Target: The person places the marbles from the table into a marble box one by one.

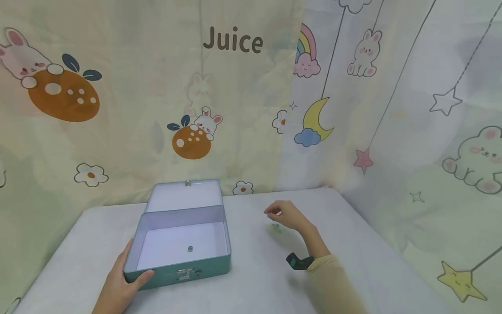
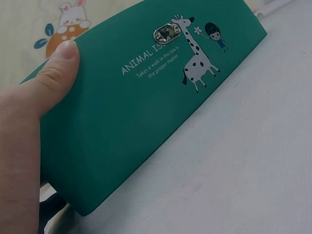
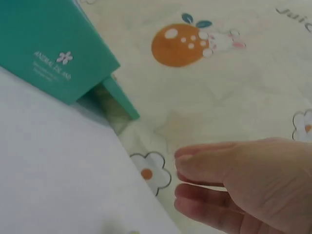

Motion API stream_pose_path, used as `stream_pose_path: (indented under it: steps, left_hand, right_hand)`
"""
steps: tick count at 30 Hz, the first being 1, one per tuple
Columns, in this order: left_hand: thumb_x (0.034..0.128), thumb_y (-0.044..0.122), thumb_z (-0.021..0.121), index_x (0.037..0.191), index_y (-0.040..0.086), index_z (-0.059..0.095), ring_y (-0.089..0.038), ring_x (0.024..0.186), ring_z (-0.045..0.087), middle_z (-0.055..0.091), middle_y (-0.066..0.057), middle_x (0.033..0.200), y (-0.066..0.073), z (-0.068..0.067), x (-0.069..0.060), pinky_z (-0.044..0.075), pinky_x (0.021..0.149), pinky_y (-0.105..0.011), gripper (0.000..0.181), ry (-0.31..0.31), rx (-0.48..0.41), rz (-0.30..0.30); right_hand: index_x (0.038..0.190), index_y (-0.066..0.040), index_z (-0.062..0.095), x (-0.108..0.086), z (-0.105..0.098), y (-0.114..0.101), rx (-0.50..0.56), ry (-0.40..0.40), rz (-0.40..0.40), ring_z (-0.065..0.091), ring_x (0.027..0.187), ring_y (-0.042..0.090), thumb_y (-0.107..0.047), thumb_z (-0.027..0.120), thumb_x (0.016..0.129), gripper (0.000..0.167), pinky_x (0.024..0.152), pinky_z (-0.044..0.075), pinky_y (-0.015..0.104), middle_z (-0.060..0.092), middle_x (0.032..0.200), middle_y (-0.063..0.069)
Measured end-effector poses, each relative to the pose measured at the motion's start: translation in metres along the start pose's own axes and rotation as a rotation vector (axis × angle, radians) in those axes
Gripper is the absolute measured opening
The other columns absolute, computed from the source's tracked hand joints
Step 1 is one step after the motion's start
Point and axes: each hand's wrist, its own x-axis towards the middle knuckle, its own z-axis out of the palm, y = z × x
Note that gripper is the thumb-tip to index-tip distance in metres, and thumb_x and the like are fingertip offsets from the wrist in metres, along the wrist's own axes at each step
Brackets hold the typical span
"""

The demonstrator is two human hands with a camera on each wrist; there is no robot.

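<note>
A green tin box (image 1: 188,272) stands with its lid (image 1: 188,196) thrown back and its pale inside showing. My left hand (image 1: 119,274) holds the box's near left corner, the thumb lying on the front wall (image 2: 122,102) and the fingers along the left side, mostly hidden. On the box's floor lies a small round greenish thing (image 1: 190,249). Over the table to the right of the box is my right hand (image 1: 288,214), its fingers loosely bent with nothing visible between them. Just below it is a small, blurred light-green thing (image 1: 276,228) whose kind I cannot tell.
The white table (image 1: 251,292) ends at a printed cloth backdrop (image 1: 243,109) behind and another printed cloth (image 1: 423,174) on the right. The lid leans back close to the rear cloth. A dark band with a small device (image 1: 299,261) is on the right wrist.
</note>
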Motion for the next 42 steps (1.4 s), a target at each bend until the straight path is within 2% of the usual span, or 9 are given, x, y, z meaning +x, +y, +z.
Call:
stream_pose_path:
  steps: [3,8,13,17,20,25,29,34,42]
  left_hand:
    - [0.0839,0.032,0.071,0.154,0.009,-0.001,-0.058,0.133,0.021,0.016,-0.035,0.151,-0.001,0.000,0.000,0.022,0.100,-0.073,0.103,-0.001,-0.003,0.004]
    - [0.0838,0.031,0.071,0.153,0.008,-0.001,-0.058,0.133,0.021,0.017,-0.035,0.150,0.000,0.002,0.000,0.022,0.100,-0.073,0.103,-0.002,-0.012,0.004]
    - [0.0837,0.033,0.071,0.154,0.011,-0.001,-0.056,0.132,0.025,0.020,-0.034,0.150,-0.003,-0.001,-0.001,0.024,0.099,-0.072,0.103,0.012,0.016,-0.008]
    - [0.0843,0.033,0.070,0.154,0.011,-0.001,-0.056,0.132,0.025,0.020,-0.035,0.149,-0.005,-0.005,-0.003,0.024,0.099,-0.072,0.102,0.020,0.034,-0.026]
    - [0.0851,0.034,0.069,0.154,0.010,-0.002,-0.057,0.132,0.024,0.019,-0.035,0.149,-0.005,-0.007,-0.002,0.024,0.099,-0.073,0.102,0.019,0.039,-0.016]
    - [0.0850,0.032,0.070,0.154,0.012,-0.002,-0.056,0.131,0.026,0.020,-0.034,0.149,-0.001,-0.003,0.000,0.027,0.097,-0.072,0.101,0.010,0.024,0.009]
    - [0.0858,0.032,0.069,0.154,0.014,-0.003,-0.055,0.131,0.027,0.020,-0.033,0.150,0.001,-0.003,-0.001,0.029,0.096,-0.071,0.101,-0.001,0.020,0.002]
    - [0.0857,0.031,0.069,0.154,0.014,-0.002,-0.055,0.132,0.025,0.020,-0.033,0.150,0.000,-0.006,-0.001,0.026,0.098,-0.072,0.101,0.007,0.019,-0.004]
    - [0.0848,0.031,0.070,0.154,0.013,0.000,-0.054,0.135,0.023,0.019,-0.031,0.151,-0.001,0.000,-0.001,0.024,0.101,-0.072,0.100,0.007,-0.011,-0.017]
  right_hand:
    - [0.098,-0.009,0.073,-0.009,0.007,0.015,-0.001,0.012,0.034,0.061,0.084,0.009,-0.013,0.067,0.088,0.012,0.073,0.051,0.023,0.069,0.091,-0.003]
    - [0.088,-0.011,0.073,-0.021,0.006,0.029,0.005,-0.044,0.074,0.060,0.081,0.009,-0.012,0.072,0.082,0.006,0.071,0.051,0.025,0.068,0.084,-0.004]
    - [0.090,-0.009,0.072,-0.024,0.006,0.036,0.005,-0.100,0.079,0.060,0.080,0.009,-0.010,0.072,0.082,0.008,0.070,0.052,0.023,0.069,0.086,-0.002]
    - [0.090,-0.009,0.072,-0.020,0.012,0.035,-0.008,-0.118,0.077,0.061,0.080,0.009,-0.008,0.072,0.082,0.009,0.070,0.053,0.023,0.069,0.085,-0.001]
    - [0.088,-0.009,0.071,-0.018,0.015,0.032,-0.027,-0.109,0.086,0.060,0.079,0.010,-0.006,0.073,0.080,0.009,0.071,0.053,0.025,0.068,0.083,-0.001]
    - [0.084,-0.013,0.071,-0.023,0.016,0.032,-0.074,-0.114,0.151,0.058,0.078,0.009,-0.007,0.075,0.078,0.009,0.072,0.052,0.027,0.066,0.081,-0.004]
    - [0.081,-0.017,0.070,-0.025,0.018,0.032,-0.080,-0.116,0.195,0.057,0.078,0.009,-0.008,0.075,0.079,0.011,0.074,0.052,0.029,0.065,0.081,-0.006]
    - [0.082,-0.017,0.070,-0.025,0.021,0.030,-0.093,-0.125,0.204,0.057,0.080,0.010,-0.009,0.074,0.080,0.009,0.077,0.052,0.031,0.065,0.083,-0.006]
    - [0.082,-0.015,0.070,-0.027,0.017,0.032,-0.144,-0.127,0.198,0.059,0.082,0.012,-0.004,0.073,0.079,0.011,0.080,0.053,0.033,0.066,0.084,-0.003]
